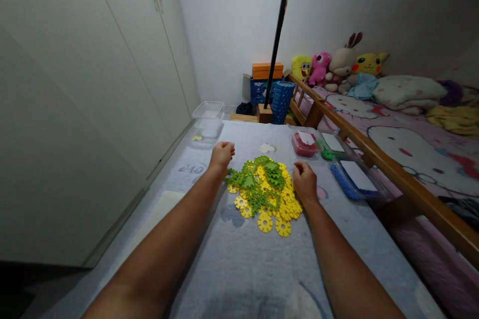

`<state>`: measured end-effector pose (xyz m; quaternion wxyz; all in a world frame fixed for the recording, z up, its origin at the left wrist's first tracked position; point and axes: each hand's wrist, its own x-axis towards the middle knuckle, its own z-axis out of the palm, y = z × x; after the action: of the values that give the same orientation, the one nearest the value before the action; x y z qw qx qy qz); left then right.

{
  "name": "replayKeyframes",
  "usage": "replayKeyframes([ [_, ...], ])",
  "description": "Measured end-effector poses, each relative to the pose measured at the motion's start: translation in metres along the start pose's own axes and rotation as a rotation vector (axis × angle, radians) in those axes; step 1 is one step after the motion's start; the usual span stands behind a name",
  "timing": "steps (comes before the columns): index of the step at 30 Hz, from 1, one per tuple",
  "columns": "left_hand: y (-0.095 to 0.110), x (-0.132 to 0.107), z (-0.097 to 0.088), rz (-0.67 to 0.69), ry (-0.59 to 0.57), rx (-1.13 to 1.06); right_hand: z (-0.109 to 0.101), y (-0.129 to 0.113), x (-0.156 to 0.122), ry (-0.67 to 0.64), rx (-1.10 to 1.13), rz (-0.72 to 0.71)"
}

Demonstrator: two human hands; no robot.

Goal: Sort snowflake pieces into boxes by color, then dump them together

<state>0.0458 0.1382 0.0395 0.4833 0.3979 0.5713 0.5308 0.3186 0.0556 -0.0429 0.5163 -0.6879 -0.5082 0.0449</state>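
A heap of flower-shaped plastic pieces lies mid-table, with yellow discs [265, 222] beneath and around green toothed pieces [275, 177]. At the heap's upper left, my left hand [222, 154] is raised with its fingers curled together. Close against the heap's right edge is my right hand [305, 182], also closed, its fingertips turned towards the yellow pieces. Whatever either hand holds, if anything, is hidden by the fingers.
Clear plastic boxes [208, 111] stand at the far left, one with a little yellow in it. On the right are lidded boxes of red [304, 144], green [332, 145] and blue pieces [354, 179]. A wooden bed rail [359, 145] borders the table; a black pole [279, 35] rises behind.
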Motion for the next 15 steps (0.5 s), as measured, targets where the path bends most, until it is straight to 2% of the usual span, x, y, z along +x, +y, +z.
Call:
replayKeyframes([
  [3, -0.02, -0.047, 0.003, 0.216, -0.12, 0.427, -0.008, -0.01, 0.005, 0.019, -0.062, -0.095],
  [5, -0.029, -0.076, 0.0, 0.309, -0.191, 0.741, -0.021, -0.018, 0.013, 0.025, -0.179, -0.176],
  [7, -0.034, -0.1, -0.004, 0.344, -0.257, 0.973, -0.04, -0.027, 0.021, 0.033, -0.348, -0.223],
  [9, -0.038, -0.119, -0.009, 0.332, -0.318, 1.1, -0.064, -0.033, 0.029, 0.048, -0.533, -0.19],
  [11, -0.042, -0.132, -0.013, 0.334, -0.366, 1.157, -0.088, -0.036, 0.032, 0.041, -0.709, -0.094],
  [15, -0.054, -0.144, -0.014, 0.392, -0.387, 1.139, -0.122, -0.03, 0.028, -0.059, -0.978, 0.063],
])
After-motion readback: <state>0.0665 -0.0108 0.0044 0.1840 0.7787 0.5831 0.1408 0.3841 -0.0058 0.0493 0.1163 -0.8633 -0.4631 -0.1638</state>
